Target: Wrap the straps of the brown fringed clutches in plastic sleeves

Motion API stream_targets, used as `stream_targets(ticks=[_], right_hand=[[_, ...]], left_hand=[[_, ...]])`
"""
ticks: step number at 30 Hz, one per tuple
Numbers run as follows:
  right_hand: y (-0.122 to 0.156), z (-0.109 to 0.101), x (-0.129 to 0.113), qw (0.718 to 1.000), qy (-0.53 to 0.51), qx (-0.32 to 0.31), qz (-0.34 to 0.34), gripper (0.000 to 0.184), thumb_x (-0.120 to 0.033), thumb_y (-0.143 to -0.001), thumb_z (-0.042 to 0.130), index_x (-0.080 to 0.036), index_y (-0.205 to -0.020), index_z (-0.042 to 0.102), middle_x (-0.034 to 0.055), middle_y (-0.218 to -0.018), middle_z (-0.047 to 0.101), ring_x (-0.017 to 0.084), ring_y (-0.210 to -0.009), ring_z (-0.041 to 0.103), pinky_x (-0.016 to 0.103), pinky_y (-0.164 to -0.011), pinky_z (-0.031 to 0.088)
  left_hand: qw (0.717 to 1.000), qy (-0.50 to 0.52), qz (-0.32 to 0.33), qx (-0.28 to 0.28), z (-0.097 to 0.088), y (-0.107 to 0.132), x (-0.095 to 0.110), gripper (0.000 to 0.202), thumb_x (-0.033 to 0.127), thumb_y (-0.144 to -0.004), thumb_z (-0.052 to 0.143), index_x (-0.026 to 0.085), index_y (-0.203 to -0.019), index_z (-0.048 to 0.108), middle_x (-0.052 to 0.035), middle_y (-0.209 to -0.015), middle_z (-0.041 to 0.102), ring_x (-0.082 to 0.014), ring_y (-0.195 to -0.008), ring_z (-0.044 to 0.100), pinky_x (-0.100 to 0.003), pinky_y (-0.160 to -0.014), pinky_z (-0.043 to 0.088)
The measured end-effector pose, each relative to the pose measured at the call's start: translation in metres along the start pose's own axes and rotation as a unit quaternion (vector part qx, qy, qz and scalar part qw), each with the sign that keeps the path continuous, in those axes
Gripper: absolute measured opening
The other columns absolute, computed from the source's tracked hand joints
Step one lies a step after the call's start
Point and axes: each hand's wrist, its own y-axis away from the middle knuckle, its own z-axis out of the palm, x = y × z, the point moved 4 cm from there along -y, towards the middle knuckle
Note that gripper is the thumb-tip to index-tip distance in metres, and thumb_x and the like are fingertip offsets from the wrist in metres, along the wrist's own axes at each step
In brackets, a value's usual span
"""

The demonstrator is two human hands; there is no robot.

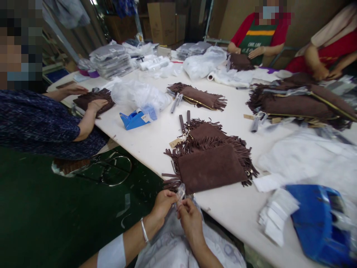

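At the table's near edge, my left hand (164,205) and my right hand (192,220) meet with fingers closed in a pinch. Both grip a small piece of clear plastic film (181,191); whatever it may wrap cannot be made out. Just beyond my fingertips lies a brown fringed suede bag (210,169), flat on the white table (150,149). Behind it is a second brown fringed bag (208,132), partly covered, with a paper tag (174,143) and strap ends at its left.
Blue tape dispensers stand at left (136,120) and near right (315,219), beside white paper slips (279,214). More brown bags (301,104) are piled at right; another (199,96) lies mid-table. Crumpled plastic (139,95) spreads about. Co-workers handle bags at left and far side.
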Motion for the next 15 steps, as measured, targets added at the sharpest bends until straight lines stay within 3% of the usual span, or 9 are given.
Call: stream_targets(ticks=[6, 10, 12, 15], right_hand=[[-0.002, -0.007, -0.002, 0.998, 0.040, 0.037, -0.006, 0.023, -0.036, -0.085, 0.049, -0.020, -0.072, 0.060, -0.0027, -0.058, 0.058, 0.015, -0.055, 0.054, 0.024, -0.056, 0.038], [0.000, -0.008, -0.010, 0.994, 0.093, 0.062, -0.018, 0.022, -0.032, -0.086, 0.049, -0.020, -0.071, 0.059, -0.0015, -0.060, 0.061, 0.016, -0.058, 0.057, 0.024, -0.058, 0.038], [0.003, -0.008, -0.014, 0.988, 0.127, 0.081, -0.029, 0.020, -0.029, -0.088, 0.049, -0.020, -0.073, 0.059, -0.0007, -0.062, 0.063, 0.017, -0.059, 0.059, 0.024, -0.059, 0.038], [0.007, -0.009, -0.021, 0.977, 0.181, 0.099, -0.047, 0.016, -0.025, -0.089, 0.050, -0.020, -0.078, 0.060, 0.0009, -0.069, 0.067, 0.017, -0.064, 0.063, 0.024, -0.060, 0.038]], left_hand=[[0.999, 0.016, 0.038, 0.007, -0.007, 0.020, 0.000, 0.028, 0.036, -0.060, 0.072, 0.014, -0.076, 0.066, -0.0046, -0.072, 0.066, -0.0171, -0.067, 0.057, -0.026, -0.063, 0.042], [0.998, -0.003, 0.049, 0.041, -0.009, 0.025, -0.002, 0.025, 0.034, -0.061, 0.070, 0.015, -0.075, 0.065, -0.0041, -0.072, 0.066, -0.0179, -0.067, 0.058, -0.026, -0.063, 0.043], [0.995, -0.034, 0.084, 0.044, -0.007, 0.023, -0.002, 0.021, 0.034, -0.063, 0.068, 0.016, -0.072, 0.063, -0.0028, -0.069, 0.064, -0.0179, -0.066, 0.057, -0.026, -0.062, 0.042], [0.984, -0.101, 0.150, 0.006, -0.001, 0.019, -0.002, 0.016, 0.033, -0.070, 0.064, 0.019, -0.072, 0.060, -0.0007, -0.068, 0.062, -0.0181, -0.067, 0.057, -0.025, -0.063, 0.042]])
